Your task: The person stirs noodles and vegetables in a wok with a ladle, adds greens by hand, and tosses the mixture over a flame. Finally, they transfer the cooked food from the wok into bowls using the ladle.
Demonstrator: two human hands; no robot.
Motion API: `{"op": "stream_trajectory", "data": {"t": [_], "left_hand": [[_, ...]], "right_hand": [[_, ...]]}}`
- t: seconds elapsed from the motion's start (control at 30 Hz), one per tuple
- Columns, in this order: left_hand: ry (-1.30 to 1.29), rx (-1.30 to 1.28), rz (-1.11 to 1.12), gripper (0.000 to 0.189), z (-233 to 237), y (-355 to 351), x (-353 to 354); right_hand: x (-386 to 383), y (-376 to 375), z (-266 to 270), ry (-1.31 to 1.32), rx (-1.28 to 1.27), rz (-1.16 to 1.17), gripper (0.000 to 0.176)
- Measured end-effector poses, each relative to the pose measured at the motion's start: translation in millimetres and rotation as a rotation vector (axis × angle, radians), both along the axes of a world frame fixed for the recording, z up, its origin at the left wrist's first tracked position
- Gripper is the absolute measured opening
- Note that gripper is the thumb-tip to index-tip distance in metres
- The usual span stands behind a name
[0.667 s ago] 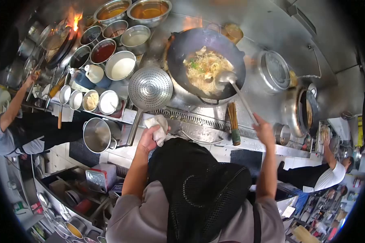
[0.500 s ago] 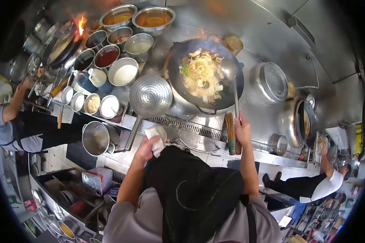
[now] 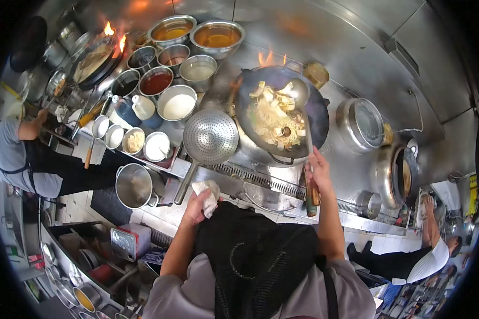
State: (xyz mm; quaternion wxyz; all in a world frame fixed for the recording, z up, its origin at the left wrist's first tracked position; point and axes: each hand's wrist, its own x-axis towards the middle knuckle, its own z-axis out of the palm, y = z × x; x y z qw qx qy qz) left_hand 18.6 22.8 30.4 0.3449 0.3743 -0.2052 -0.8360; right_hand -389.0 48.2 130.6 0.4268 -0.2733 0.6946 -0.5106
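Noodles with pale chunks lie in a large dark wok on the stove. My right hand is closed round the handle of a ladle, whose bowl rests among the food at the wok's upper right. Below that hand is a bamboo brush, partly hidden by it. My left hand grips a folded white cloth at the counter's front edge. Just above the cloth is a perforated strainer, its handle pointing down left.
Flames rise behind the wok. Sauce bowls and a steel pot are at the left. A lidded pot stands right of the wok. One co-worker is at far left, another at far right.
The noodles have shifted and spread in the wok, and more pale chunks show on top. Flames behind the wok look taller. The whole view has shifted slightly; both hands keep their holds.
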Motion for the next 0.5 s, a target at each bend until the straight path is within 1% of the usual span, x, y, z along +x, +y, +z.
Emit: {"op": "stream_trajectory", "data": {"t": [0.03, 0.07, 0.1, 0.17, 0.2, 0.27, 0.3, 0.37, 0.4, 0.43, 0.5], "left_hand": [[-0.013, 0.001, 0.014, 0.037, -2, -1, 1], [-0.029, 0.002, 0.021, 0.038, -4, -2, 2], [-0.033, 0.004, 0.011, 0.038, -6, -3, 2], [-0.002, -0.006, -0.011, 0.036, -6, -8, -1], [-0.004, -0.010, -0.024, 0.036, -6, -11, -4], [-0.004, -0.015, -0.056, 0.036, -3, -14, -9], [-0.009, -0.015, -0.067, 0.036, -2, -15, -13], [-0.001, 0.007, -0.096, 0.035, 2, -17, -20], [-0.006, 0.011, -0.104, 0.035, 2, -17, -23], [-0.016, 0.004, -0.097, 0.035, 1, -16, -26], [-0.031, 0.011, -0.087, 0.034, 0, -14, -28]], "right_hand": [[-4, 5, 6, 0.065, -0.021, -0.015, 0.056], [-14, -2, 13, 0.202, -0.004, 0.036, 0.055], [-23, -13, 8, 0.197, -0.001, 0.027, 0.055], [-36, -34, 1, 0.435, 0.096, 0.054, 0.054], [-37, -42, 0, 0.432, 0.095, 0.041, 0.054], [-21, -53, 8, 0.281, 0.085, 0.088, 0.052], [-21, -50, 5, 0.275, 0.087, 0.078, 0.052], [-20, -41, -2, 0.371, 0.119, 0.301, 0.050], [-21, -30, -4, 0.368, 0.187, 0.343, 0.051], [-28, -17, -9, 0.362, 0.192, 0.338, 0.051], [-45, 14, -22, 1.021, -0.258, 0.532, 0.054]]}}
